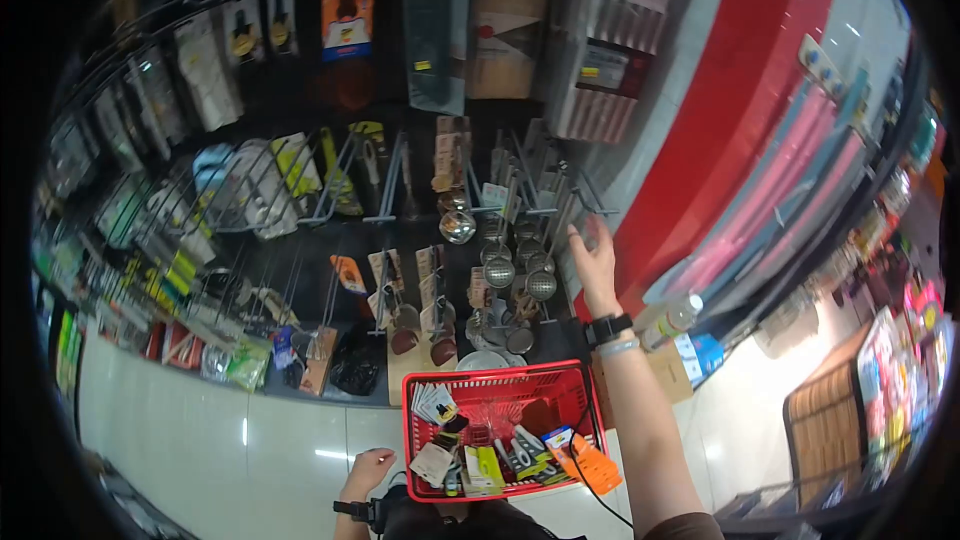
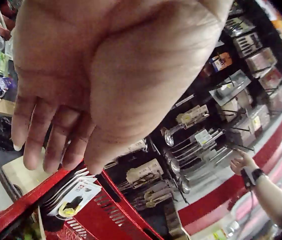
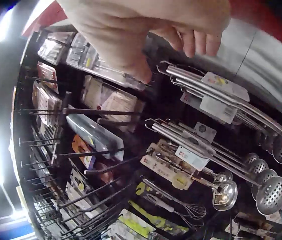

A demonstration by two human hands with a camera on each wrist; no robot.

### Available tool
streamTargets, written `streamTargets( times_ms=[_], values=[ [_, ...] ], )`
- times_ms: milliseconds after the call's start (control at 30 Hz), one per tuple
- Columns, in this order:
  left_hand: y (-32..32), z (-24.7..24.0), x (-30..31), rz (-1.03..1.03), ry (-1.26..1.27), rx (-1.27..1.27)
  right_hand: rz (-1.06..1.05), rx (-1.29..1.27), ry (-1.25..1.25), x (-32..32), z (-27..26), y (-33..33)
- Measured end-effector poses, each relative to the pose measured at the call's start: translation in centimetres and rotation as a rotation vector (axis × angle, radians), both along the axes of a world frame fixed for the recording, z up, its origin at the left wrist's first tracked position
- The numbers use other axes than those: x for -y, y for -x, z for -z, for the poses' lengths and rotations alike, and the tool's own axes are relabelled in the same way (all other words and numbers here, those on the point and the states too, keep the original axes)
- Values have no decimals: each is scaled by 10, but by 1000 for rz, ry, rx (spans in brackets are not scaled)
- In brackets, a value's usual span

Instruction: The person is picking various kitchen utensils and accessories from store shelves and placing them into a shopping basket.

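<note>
My right hand (image 1: 592,258) is raised to the display rack, fingers loosely extended and empty, right beside the hanging steel skimmers and ladles (image 1: 520,265). In the right wrist view the same hand (image 3: 181,30) hovers just above the long handles of the ladles (image 3: 216,95), touching none that I can see. My left hand (image 1: 368,468) hangs low by the near left corner of the red shopping basket (image 1: 480,380), fingers relaxed. Seen from the left wrist, that hand (image 2: 81,100) is open above the basket rim (image 2: 26,202) and holds nothing.
The basket holds packaged tools, scissors and an orange item (image 1: 590,460). Pegboard hooks carry whisks, peelers and boxed sets (image 1: 600,50) all across the wall. A red and white pillar (image 1: 720,140) stands to the right. A white tiled floor (image 1: 200,430) lies below.
</note>
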State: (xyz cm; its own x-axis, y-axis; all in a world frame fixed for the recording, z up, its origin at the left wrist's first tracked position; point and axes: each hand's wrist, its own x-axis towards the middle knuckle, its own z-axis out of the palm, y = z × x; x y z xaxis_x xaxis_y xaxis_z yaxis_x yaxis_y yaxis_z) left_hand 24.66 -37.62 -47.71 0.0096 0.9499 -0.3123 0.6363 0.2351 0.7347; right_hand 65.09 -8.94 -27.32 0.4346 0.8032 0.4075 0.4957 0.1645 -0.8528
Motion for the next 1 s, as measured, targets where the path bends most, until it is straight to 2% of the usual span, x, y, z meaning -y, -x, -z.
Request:
streamTargets(
  times_ms=[67, 100, 133, 200, 233, 267, 333, 367, 400, 500, 567, 733, 800, 867, 933, 1000],
  values=[
    [-8, -7, 26, -21, 47, -46, -70, -57, -215, -33, -1, 6],
    [-9, -5, 38, -67, 91, -49, -215, -138, -134, -38, -9, 1],
    [-9, -3, 49, -101, 86, -48, -186, -163, 16, -34, -27, 8],
    [-8, -4, 65, -148, 91, -35, -166, -49, -100, -50, -21, 10],
    [-10, -15, 70, -181, 112, -50, -358, -206, -15, -40, -39, 14],
    [-9, -16, 73, -200, 107, -56, -430, -244, 57, -43, -43, 12],
    [-4, -14, 82, -220, 114, -44, -575, -476, -8, -54, -30, 8],
    [-1, -12, 85, -226, 117, -48, -501, -485, 35, -60, -18, 2],
    [1, -9, 84, -228, 110, -61, -624, -349, 17, -78, 3, -14],
    [3, -11, 80, -235, 109, -74, -556, -427, -31, -93, 3, -11],
    [1, -13, 76, -239, 123, -74, -225, -237, -20, -99, 6, -5],
    [2, -5, 60, -149, -23, -32, -212, -134, -49, -91, 17, -13],
    [1, -7, 54, -138, -21, -34, -124, -41, -15, -81, 18, -12],
    [1, -7, 51, -127, -11, -38, -119, -65, 24, -57, 8, -8],
    [2, 0, 51, -106, -37, -29, -191, -205, -66, -39, 8, -7],
    [4, 5, 50, -70, -16, -42, -213, -294, -22, -23, -7, -4]
  ],
)
